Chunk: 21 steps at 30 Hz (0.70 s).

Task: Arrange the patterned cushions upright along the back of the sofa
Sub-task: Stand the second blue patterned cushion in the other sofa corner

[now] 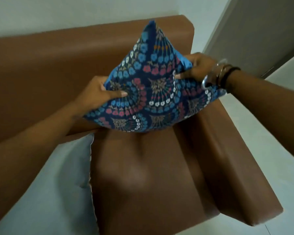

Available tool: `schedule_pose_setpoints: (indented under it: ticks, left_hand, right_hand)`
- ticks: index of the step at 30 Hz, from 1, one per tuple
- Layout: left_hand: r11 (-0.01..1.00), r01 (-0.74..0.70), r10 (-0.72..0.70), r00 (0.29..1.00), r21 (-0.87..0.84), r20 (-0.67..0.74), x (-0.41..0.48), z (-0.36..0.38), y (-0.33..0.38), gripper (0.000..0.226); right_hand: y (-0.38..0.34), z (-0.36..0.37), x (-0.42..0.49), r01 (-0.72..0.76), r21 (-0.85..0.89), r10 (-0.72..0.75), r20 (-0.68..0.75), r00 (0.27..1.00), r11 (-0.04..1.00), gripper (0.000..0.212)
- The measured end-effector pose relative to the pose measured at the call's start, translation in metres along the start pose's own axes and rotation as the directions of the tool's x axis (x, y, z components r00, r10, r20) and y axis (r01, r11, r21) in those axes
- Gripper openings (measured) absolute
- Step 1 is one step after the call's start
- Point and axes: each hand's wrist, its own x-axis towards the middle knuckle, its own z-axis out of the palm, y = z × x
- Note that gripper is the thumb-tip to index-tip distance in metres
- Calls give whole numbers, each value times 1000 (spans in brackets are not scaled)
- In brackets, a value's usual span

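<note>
A blue patterned cushion is being held above the right end of a brown sofa, near its backrest and arm. It is being gripped at its side edges by the left hand and the right hand, fingers closed on the fabric. A plain grey cushion is lying on the seat's left part.

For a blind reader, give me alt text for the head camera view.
Both hands, left hand and right hand, hold a blue patterned cushion by its sides above a brown sofa. A plain grey cushion lies on the seat at left.
</note>
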Motion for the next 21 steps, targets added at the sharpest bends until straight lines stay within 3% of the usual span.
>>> schedule_pose_setpoints:
  ticks: [7, 10, 17, 21]
  left_hand:
    - [994, 101, -102, 995, -43, -4, 62, 18, -27, 12]
    - [991, 117, -119, 993, -64, -21, 67, 24, -35, 16]
    - [999, 43, -46, 996, -30, -80, 60, 34, -32, 40]
    - [998, -55, 52, 978, -10, -204, 46, 37, -40, 46]
  right_hand:
    - [38, -11, 43, -194, -50, 191, -65, 979, 980, 28]
    - [46, -7, 43, -202, -22, 197, -126, 972, 979, 28]
    - [52, 4, 32, -183, 106, 202, -220, 954, 977, 32]
    - [56, 4, 19, -188, 205, 238, -260, 936, 961, 30]
